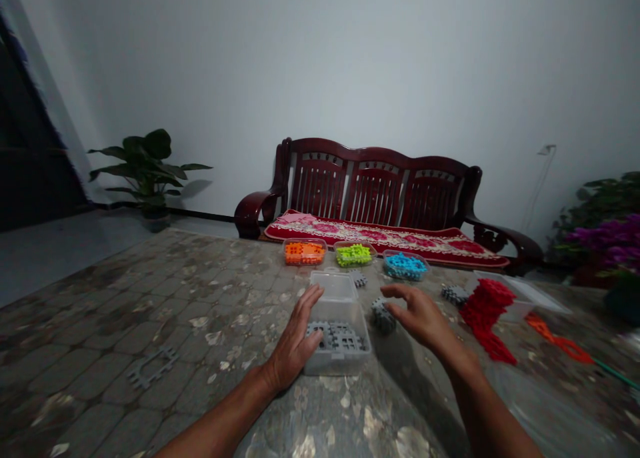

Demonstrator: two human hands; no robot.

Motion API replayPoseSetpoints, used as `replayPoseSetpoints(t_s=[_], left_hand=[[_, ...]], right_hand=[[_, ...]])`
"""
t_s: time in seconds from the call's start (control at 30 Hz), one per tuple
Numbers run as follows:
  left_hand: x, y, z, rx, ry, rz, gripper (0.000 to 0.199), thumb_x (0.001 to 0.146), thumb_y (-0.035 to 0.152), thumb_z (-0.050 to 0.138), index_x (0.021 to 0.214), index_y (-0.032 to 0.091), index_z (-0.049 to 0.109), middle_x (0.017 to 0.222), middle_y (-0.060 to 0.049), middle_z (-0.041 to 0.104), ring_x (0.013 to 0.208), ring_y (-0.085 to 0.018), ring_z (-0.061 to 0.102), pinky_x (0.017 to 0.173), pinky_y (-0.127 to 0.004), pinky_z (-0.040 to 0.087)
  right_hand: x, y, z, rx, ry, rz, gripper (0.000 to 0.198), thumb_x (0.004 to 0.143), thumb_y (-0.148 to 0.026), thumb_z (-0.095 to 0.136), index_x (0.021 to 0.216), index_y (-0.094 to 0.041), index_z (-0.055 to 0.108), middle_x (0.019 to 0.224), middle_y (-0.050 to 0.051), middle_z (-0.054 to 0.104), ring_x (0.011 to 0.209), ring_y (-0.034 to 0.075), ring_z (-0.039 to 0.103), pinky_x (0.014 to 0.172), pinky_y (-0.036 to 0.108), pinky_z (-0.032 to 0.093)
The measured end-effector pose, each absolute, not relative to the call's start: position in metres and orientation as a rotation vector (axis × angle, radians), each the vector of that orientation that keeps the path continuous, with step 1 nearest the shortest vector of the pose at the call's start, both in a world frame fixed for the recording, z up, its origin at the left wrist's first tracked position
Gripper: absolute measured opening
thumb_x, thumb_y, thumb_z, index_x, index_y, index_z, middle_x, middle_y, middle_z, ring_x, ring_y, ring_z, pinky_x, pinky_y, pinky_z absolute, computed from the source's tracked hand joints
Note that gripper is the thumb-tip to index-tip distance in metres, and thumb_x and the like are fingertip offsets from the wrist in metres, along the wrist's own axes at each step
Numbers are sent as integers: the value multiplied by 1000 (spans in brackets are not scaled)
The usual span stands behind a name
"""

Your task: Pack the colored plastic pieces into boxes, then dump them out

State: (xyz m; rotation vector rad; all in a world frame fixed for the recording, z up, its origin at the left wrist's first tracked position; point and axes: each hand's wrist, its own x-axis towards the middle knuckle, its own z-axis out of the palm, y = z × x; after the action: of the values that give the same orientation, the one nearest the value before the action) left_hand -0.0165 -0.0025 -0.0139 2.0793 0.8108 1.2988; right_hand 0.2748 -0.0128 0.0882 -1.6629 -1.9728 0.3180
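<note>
A clear plastic box with its lid raised at the back holds grey interlocking plastic building pieces. My left hand lies along the left side of this box, fingers stretched out and the thumb over the rim near the grey pieces. To the right of the box, a small stack of grey pieces sits on the tablecloth. My right hand is beside that stack, thumb and forefinger apart, with nothing visible between them. Whether its fingertips touch the stack I cannot tell.
Tubs of orange, lime green and blue pieces line the back. Red joined pieces stand at right, near a grey cluster and an orange item. A grey frame-shaped piece lies left.
</note>
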Motion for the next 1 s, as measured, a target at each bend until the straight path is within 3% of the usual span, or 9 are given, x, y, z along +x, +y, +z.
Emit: replayPoseSetpoints(t_s=[0.23, 0.6, 1.0], left_hand=[[-17, -3, -13, 2075, 807, 1299, 62, 101, 43, 39, 159, 27, 23, 167, -9, 22, 154, -32, 18, 127, -54, 12], [-17, -3, -13, 2076, 811, 1281, 64, 102, 46, 39, 159, 25, 23, 167, -10, 20, 155, -33, 15, 127, -55, 11], [-16, -7, -10, 2009, 816, 1271, 66, 101, 48, 40, 160, 25, 19, 168, -11, 18, 155, -33, 15, 127, -56, 11]], right_hand=[[277, -8, 80, -2101, -2029, 181, 53, 83, -40, 67, 131, -17, 64, 131, 15, 68, 121, 36, 62, 98, 45, 48], [273, -7, 74, -2180, -2102, -18, 49, 81, -23, 64, 130, -16, 62, 118, 15, 74, 114, 37, 65, 91, 45, 48], [219, -35, 96, -1357, -2067, 338, 59, 76, -28, 69, 134, -26, 58, 121, 8, 71, 111, 27, 64, 99, 43, 48]])
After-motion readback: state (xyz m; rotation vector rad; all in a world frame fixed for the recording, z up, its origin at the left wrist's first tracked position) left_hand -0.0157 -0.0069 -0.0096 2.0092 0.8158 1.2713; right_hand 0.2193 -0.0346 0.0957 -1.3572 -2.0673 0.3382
